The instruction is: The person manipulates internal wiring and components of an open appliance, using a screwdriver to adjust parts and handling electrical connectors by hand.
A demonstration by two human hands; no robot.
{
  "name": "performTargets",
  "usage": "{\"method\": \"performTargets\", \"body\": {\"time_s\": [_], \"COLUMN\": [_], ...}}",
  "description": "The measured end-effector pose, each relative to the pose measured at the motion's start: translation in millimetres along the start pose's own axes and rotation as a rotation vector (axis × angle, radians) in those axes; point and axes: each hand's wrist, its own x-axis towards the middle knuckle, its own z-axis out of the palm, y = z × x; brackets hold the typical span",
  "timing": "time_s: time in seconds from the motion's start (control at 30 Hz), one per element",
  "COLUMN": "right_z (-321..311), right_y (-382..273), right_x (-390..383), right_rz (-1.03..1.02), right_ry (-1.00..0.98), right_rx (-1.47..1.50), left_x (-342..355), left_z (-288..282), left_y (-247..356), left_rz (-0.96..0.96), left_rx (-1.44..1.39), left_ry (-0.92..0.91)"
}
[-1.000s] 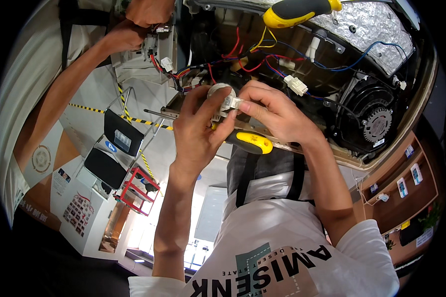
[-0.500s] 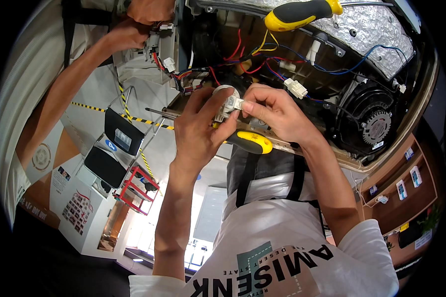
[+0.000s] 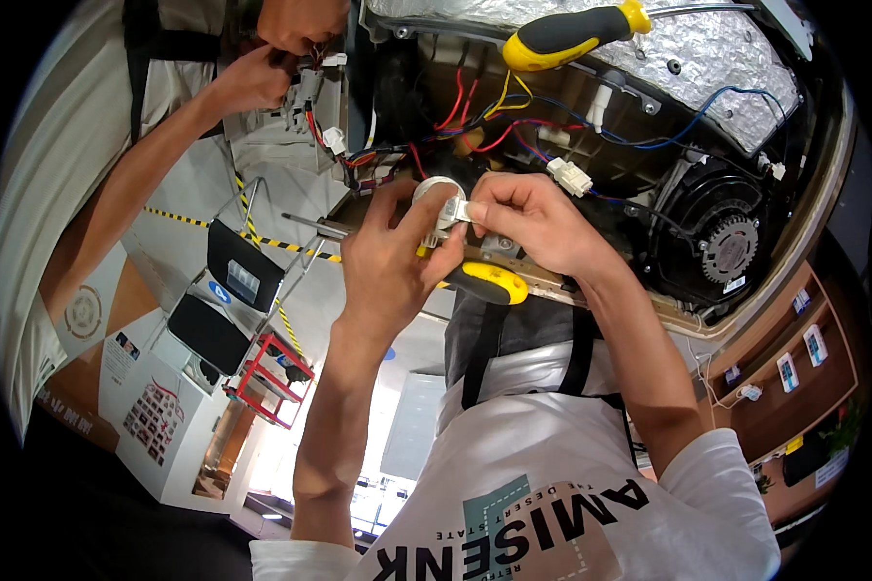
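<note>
My left hand [image 3: 378, 266] is closed around a small round white part [image 3: 434, 184] with a flat face. At its side, my right hand [image 3: 538, 225] pinches a small white plastic piece [image 3: 463, 210], which looks like a connector; the fingers cover much of it. Whether the two pieces are fully joined I cannot tell. Beneath my hands lies a screwdriver [image 3: 494, 282] with a yellow and black handle, its shaft pointing left. Just beyond, red, yellow and blue wires [image 3: 494, 121] run through the opened appliance housing, with a white connector [image 3: 570, 176] right of my right hand.
A second yellow and black screwdriver [image 3: 576, 37] rests by silver foil insulation [image 3: 717, 68] at the top. A black motor [image 3: 722, 232] sits at the housing's right. At upper left, another person's hand [image 3: 252, 79] works on wired parts. Folding chairs [image 3: 208, 329] and a red frame [image 3: 269, 380] stand left.
The view has shifted slightly. Both hands keep their grip, with the round white part turned a little. The other person's hands have moved slightly.
</note>
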Motion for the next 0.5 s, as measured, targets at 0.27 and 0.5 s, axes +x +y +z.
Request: {"method": "performTargets", "body": {"time_s": [0.27,0.5], "right_z": [-4.3,3.2], "right_y": [-6.9,-6.1], "right_x": [1.5,0.6], "right_rz": [-0.060,-0.060], "right_ry": [-0.045,0.032], "right_rx": [-0.295,-0.250], "left_x": [2.2,4.4], "left_z": [-4.2,-5.7], "left_y": [4.7,2.9], "left_rz": [0.041,0.069], "left_rx": [0.099,0.123], "left_ry": [-0.068,-0.064]}}
